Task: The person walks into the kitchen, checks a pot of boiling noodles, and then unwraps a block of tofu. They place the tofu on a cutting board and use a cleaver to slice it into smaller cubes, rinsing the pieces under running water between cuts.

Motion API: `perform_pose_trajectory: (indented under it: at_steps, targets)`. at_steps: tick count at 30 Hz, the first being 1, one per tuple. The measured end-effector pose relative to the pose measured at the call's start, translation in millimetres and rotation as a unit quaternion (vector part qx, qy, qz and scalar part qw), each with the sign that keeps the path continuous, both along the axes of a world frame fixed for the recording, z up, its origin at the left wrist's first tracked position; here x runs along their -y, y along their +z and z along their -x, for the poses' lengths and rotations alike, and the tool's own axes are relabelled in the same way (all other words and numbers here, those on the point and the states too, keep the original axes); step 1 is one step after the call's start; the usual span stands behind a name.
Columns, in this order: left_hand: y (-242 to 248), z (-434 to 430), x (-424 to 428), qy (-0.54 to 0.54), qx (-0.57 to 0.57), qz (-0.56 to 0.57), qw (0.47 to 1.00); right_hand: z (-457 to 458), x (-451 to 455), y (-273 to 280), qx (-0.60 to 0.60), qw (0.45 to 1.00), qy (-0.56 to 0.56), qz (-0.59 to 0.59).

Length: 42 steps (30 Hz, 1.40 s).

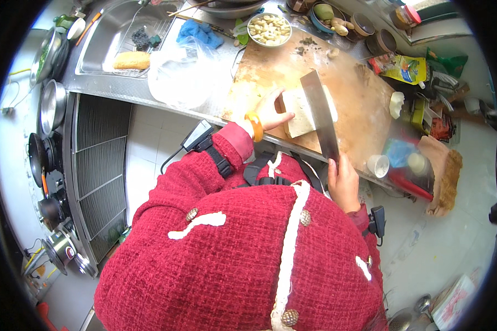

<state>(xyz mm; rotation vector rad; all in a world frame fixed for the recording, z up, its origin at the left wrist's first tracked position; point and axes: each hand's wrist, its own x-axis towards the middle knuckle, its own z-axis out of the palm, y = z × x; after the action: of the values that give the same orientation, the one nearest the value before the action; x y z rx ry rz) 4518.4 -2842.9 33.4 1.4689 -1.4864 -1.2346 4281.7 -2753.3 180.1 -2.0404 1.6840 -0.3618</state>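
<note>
A block of white tofu (297,113) lies on a wooden cutting board (356,111). My right hand (344,184) grips the handle of a cleaver (319,111), whose broad blade lies across the right part of the tofu and hides some of it. Whether the edge has cut into the block cannot be told. My left hand (272,111), with an amber-coloured bangle at the wrist, rests against the tofu's left side, thumb and fingers apart.
Beyond the board stands a bowl of peeled garlic cloves (269,29). Left of it are a clear plastic bag (182,76), a blue cloth (199,33) and a steel sink (103,41). A white cup (378,166) stands at the board's near right edge.
</note>
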Motion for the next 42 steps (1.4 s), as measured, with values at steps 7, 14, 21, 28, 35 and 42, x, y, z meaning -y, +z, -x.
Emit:
perform_pose_trajectory:
  at_steps: [7, 14, 21, 28, 35, 42]
  targets:
    - [-3.0, -1.2, -0.2, -0.005, 0.014, 0.007, 1.0, -0.9, -0.3, 0.9, -0.007, 1.0, -0.007, -0.001]
    - [-3.1, -1.1, -0.9, -0.003, 0.003, 0.013, 1.0, -0.2, -1.3, 0.5, -0.009, 1.0, -0.001, 0.003]
    - [-6.0, -0.8, -1.2, 0.001, -0.005, 0.004, 1.0, 0.1, -1.7, 0.0, -0.004, 1.0, -0.005, 0.008]
    - [-3.0, -1.9, -2.6, 0.0, -0.005, 0.014, 1.0, -1.6, -2.3, 1.3, -0.009, 1.0, -0.01, 0.0]
    - [-0.3, -2.0, -1.9, -0.004, -0.001, 0.014, 1.0, -1.6, -2.6, 0.8, -0.007, 1.0, -0.007, 0.008]
    - [2.2, -2.2, -3.2, -0.005, 0.006, 0.01, 1.0, -2.6, -3.8, 1.3, -0.007, 1.0, -0.006, 0.007]
